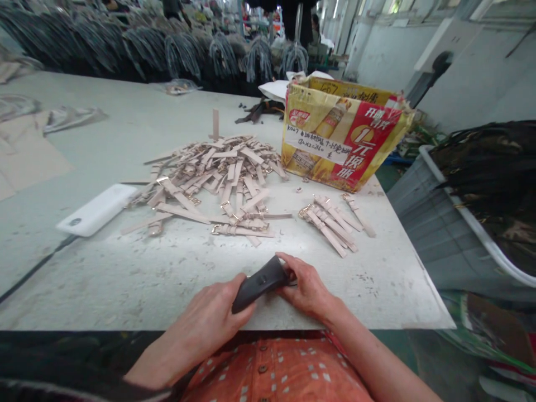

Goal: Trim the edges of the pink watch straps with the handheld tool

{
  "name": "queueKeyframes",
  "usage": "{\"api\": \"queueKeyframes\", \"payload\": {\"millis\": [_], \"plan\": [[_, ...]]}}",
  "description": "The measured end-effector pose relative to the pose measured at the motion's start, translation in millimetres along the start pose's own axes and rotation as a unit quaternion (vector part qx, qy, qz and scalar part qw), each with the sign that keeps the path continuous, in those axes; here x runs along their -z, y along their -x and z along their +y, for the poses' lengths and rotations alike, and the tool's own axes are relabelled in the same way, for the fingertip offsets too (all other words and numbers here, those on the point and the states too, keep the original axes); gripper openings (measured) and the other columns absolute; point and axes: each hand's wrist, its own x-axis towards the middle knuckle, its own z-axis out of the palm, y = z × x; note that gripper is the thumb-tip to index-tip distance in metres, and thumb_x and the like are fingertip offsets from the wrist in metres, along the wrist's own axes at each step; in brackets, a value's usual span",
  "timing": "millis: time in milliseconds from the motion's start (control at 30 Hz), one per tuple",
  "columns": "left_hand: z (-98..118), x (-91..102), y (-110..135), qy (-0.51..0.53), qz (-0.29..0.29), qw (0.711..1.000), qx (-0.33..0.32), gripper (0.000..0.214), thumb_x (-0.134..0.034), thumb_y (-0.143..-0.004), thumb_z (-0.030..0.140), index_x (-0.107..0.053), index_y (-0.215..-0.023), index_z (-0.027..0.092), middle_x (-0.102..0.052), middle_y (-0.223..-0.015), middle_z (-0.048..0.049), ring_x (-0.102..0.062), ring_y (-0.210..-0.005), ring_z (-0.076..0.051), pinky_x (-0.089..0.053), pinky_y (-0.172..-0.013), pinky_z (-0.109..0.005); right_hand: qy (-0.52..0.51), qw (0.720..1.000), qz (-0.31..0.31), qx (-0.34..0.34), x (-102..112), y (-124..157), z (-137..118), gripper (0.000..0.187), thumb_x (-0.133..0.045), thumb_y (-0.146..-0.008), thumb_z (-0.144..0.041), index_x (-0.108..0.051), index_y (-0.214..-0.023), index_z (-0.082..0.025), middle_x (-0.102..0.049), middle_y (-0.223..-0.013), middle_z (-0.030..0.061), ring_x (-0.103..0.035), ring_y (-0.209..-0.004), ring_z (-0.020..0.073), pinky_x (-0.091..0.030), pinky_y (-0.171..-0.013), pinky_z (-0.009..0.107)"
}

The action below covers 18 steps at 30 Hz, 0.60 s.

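Just above the table's front edge, my left hand (213, 307) is closed around a black handheld device (262, 283), which slants up to the right. My right hand (307, 287) meets the device's far end with its fingers curled. A thin glint of metal shows among those fingers, but what they hold is mostly hidden. Beyond my hands lies a big heap of beige buckled straps (218, 173), with gold-coloured buckles showing. A smaller group of straps (330, 220) rests on the right, nearer my right hand.
A yellow and red cardboard box (335, 137) stands behind the small group. On the left lies a white power bank-like block (98, 209) with a black cable (37, 268). A grey bin (435, 223) full of dark material stands beyond the table's (146, 279) right edge.
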Motion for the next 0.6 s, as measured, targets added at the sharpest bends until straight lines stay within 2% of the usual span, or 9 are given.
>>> {"api": "queueKeyframes", "payload": {"millis": [100, 200, 267, 400, 500, 567, 600], "plan": [[-5.6, -4.5, 0.8, 0.007, 0.029, 1.000, 0.006, 0.017, -0.058, -0.102, 0.039, -0.069, -0.107, 0.027, -0.088, -0.096, -0.0081, -0.087, -0.094, -0.031, -0.053, -0.078, -0.034, -0.011, 1.000, 0.012, -0.001, 1.3, -3.2, -0.3, 0.076, -0.086, -0.084, -0.013, -0.070, -0.157, -0.024, -0.086, -0.114, 0.0067, -0.076, -0.091, 0.0233, -0.064, -0.082, 0.036], [-24.4, -12.6, 6.9, 0.034, 0.070, 0.997, 0.013, 0.022, -0.058, -0.100, 0.044, -0.070, -0.108, 0.027, -0.090, -0.097, -0.0088, -0.088, -0.096, -0.033, -0.054, -0.078, -0.035, -0.010, 0.998, 0.068, 0.006, 19.2, -15.2, 5.2, 0.061, -0.086, -0.084, -0.016, -0.079, -0.143, -0.025, -0.086, -0.104, 0.0046, -0.076, -0.086, 0.0221, -0.063, -0.079, 0.034], [-41.2, -17.2, 12.9, 0.041, 0.100, 0.994, 0.026, 0.024, -0.059, -0.097, 0.047, -0.070, -0.106, 0.028, -0.090, -0.092, -0.0068, -0.088, -0.091, -0.032, -0.055, -0.077, -0.035, 0.005, 0.991, 0.133, 0.010, 44.3, -29.5, 11.4, 0.046, -0.086, -0.084, -0.020, -0.084, -0.131, -0.024, -0.086, -0.103, 0.0062, -0.076, -0.086, 0.0225, -0.064, -0.079, 0.035], [-74.9, -23.5, 25.4, 0.073, 0.142, 0.986, 0.050, 0.033, -0.058, -0.095, 0.056, -0.072, -0.108, 0.029, -0.090, -0.088, -0.0062, -0.088, -0.085, -0.034, -0.058, -0.074, -0.037, 0.074, 0.964, 0.254, -0.005, 111.5, -64.0, 28.5, 0.030, -0.084, -0.085, -0.031, -0.087, -0.114, -0.021, -0.085, -0.100, 0.0092, -0.073, -0.080, 0.0239, -0.064, -0.080, 0.039], [-90.3, -26.7, 31.5, 0.097, 0.142, 0.983, 0.059, 0.041, -0.053, -0.098, 0.061, -0.073, -0.110, 0.028, -0.090, -0.089, -0.0078, -0.089, -0.091, -0.036, -0.061, -0.078, -0.039, 0.150, 0.935, 0.319, -0.039, 149.5, -86.1, 40.3, 0.025, -0.081, -0.087, -0.033, -0.086, -0.108, -0.019, -0.087, -0.106, 0.0149, -0.077, -0.093, 0.0311, -0.066, -0.095, 0.052], [-93.4, -27.4, 33.5, 0.103, 0.143, 0.981, 0.078, 0.045, -0.050, -0.096, 0.062, -0.073, -0.112, 0.027, -0.090, -0.088, -0.0091, -0.089, -0.092, -0.038, -0.062, -0.079, -0.040, 0.181, 0.927, 0.327, -0.040, 156.0, -100.8, 42.8, 0.021, -0.079, -0.090, -0.030, -0.086, -0.107, -0.019, -0.087, -0.117, 0.0189, -0.078, -0.114, 0.0385, -0.061, -0.112, 0.063], [-93.2, -27.1, 34.1, 0.103, 0.144, 0.980, 0.088, 0.046, -0.050, -0.094, 0.062, -0.073, -0.111, 0.026, -0.089, -0.087, -0.0096, -0.089, -0.092, -0.038, -0.063, -0.079, -0.041, 0.187, 0.929, 0.318, -0.032, 152.3, -109.3, 41.5, 0.020, -0.079, -0.091, -0.027, -0.086, -0.107, -0.019, -0.087, -0.122, 0.0197, -0.076, -0.122, 0.0407, -0.057, -0.117, 0.067]]}}
